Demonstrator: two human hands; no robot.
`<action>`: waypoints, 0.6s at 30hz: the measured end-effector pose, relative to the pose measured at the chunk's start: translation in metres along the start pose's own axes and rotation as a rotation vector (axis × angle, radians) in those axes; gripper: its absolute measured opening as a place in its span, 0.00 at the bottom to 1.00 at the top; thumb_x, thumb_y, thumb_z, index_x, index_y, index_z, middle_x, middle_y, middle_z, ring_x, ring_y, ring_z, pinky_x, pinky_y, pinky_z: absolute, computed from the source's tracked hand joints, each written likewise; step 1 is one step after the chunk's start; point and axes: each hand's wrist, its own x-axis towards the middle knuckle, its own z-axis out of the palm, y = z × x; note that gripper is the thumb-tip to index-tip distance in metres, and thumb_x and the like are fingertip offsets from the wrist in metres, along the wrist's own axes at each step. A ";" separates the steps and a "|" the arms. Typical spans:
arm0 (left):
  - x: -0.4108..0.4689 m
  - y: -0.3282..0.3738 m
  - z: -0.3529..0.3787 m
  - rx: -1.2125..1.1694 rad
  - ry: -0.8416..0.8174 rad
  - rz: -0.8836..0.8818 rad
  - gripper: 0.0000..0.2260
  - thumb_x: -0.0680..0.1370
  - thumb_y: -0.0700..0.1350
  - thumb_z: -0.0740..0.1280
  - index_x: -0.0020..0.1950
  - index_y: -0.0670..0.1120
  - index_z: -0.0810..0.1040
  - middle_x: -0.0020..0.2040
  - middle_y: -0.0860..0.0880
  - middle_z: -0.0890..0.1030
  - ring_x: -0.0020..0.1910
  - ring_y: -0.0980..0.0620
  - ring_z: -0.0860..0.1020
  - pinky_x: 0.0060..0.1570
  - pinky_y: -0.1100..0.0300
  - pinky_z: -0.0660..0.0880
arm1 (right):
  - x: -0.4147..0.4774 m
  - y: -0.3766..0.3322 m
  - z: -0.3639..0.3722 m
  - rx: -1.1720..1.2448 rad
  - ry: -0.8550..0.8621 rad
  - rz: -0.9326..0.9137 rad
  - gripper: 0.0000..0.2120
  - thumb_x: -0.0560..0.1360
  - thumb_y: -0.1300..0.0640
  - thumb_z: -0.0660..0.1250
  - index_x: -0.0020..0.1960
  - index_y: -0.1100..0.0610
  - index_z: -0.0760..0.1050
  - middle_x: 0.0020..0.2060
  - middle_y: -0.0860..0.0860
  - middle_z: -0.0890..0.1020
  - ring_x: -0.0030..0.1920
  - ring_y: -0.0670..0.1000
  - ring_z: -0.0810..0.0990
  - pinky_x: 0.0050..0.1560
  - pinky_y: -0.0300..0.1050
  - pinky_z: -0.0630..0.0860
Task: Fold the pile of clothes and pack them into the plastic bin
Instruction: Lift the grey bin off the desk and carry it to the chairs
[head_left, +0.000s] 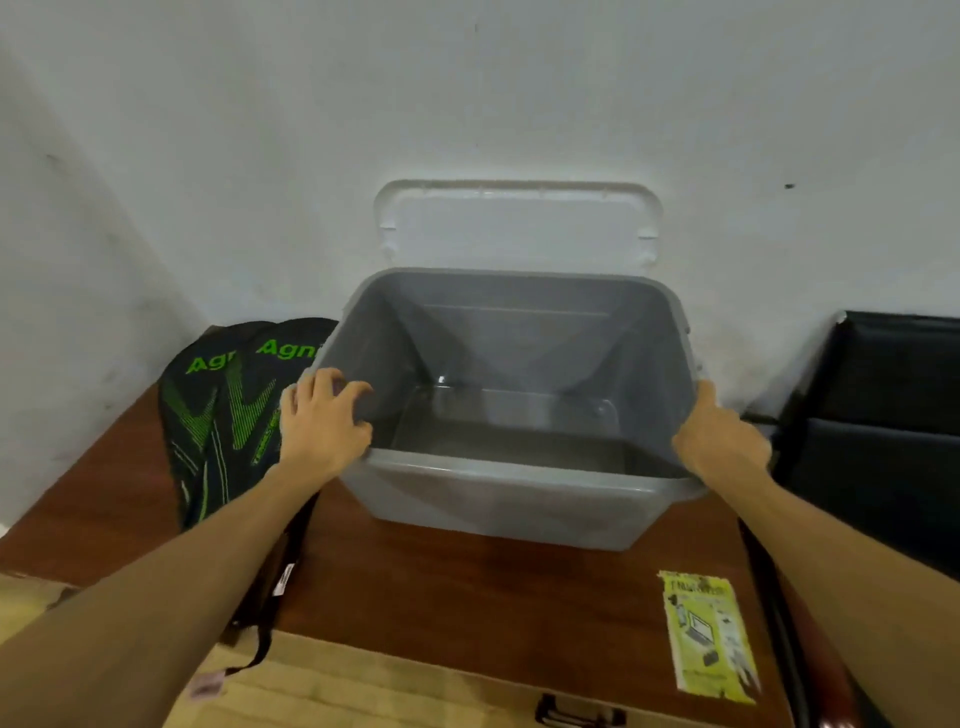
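Lighting is soft, even and rather dim; shadows are faint and diffuse. The wall (519, 104) darkens toward the upper left of the frame. One small glare spot sits inside the bin (498, 504). Wide-angle distortion stretches my forearms (156, 597) at the lower corners, where focus softens.

One bin (519, 472), one lid (519, 228), two hands (322, 426) (719, 439)

Head view of a person's two arms. The left grip (322, 426) and right grip (722, 436) are bare hands. Behind each grip, the left forearm (156, 597) and right forearm (857, 571) are uncovered to the frame edge, blurred where nearest.
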 end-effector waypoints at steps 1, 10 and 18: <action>0.006 -0.006 0.000 -0.020 -0.012 -0.037 0.26 0.72 0.47 0.69 0.70 0.53 0.70 0.71 0.44 0.63 0.72 0.41 0.57 0.71 0.44 0.51 | -0.002 -0.003 0.002 -0.004 0.015 0.016 0.26 0.78 0.57 0.63 0.72 0.56 0.56 0.53 0.62 0.78 0.52 0.64 0.78 0.42 0.52 0.70; 0.025 -0.035 0.002 -0.244 -0.163 -0.349 0.32 0.76 0.46 0.67 0.73 0.35 0.57 0.68 0.34 0.66 0.67 0.35 0.66 0.63 0.43 0.68 | -0.007 -0.010 0.015 -0.012 0.073 0.061 0.30 0.74 0.54 0.69 0.69 0.60 0.57 0.55 0.64 0.76 0.51 0.66 0.78 0.47 0.58 0.78; -0.030 -0.024 0.001 -0.286 -0.049 -0.531 0.14 0.79 0.47 0.62 0.57 0.38 0.64 0.56 0.35 0.74 0.54 0.33 0.75 0.50 0.45 0.71 | 0.017 0.011 0.003 0.033 0.027 -0.076 0.21 0.75 0.58 0.65 0.64 0.61 0.61 0.45 0.62 0.77 0.43 0.63 0.77 0.34 0.50 0.72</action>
